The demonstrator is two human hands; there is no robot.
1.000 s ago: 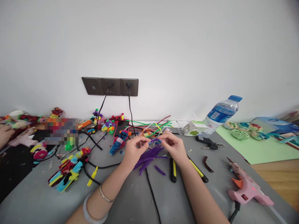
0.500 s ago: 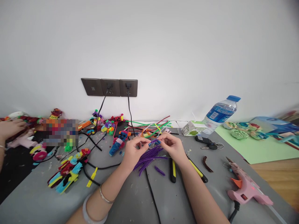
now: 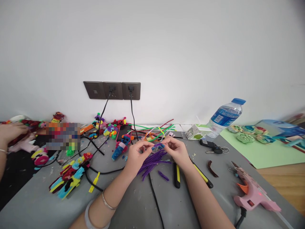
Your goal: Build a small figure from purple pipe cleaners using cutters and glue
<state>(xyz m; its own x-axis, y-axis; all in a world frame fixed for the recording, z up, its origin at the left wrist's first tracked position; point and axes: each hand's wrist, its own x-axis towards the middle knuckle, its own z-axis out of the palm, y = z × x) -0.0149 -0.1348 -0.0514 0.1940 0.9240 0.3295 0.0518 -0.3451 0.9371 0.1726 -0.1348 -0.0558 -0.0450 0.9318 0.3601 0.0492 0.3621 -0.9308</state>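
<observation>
A short stretch of purple pipe cleaner (image 3: 158,145) spans the gap between my two hands. My left hand (image 3: 139,155) pinches one end between thumb and forefinger, and my right hand (image 3: 175,150) pinches the other. Just beneath them lies a loose bundle of purple pipe cleaners (image 3: 152,163) on the grey table. A short twisted purple piece (image 3: 163,176) sits nearer to me. Pliers with black and yellow handles (image 3: 176,175) lie partly hidden under my right hand and forearm.
At right are a pink glue gun (image 3: 254,195), keys (image 3: 216,150), a carton (image 3: 197,131) and a water bottle (image 3: 224,117). Pipe-cleaner figures (image 3: 68,178) and black cables (image 3: 111,172) spread leftward. Another person's hand (image 3: 13,132) is at far left.
Almost nothing differs. Both hands keep their pinch on the purple pipe cleaner, and the whole view has shifted very slightly.
</observation>
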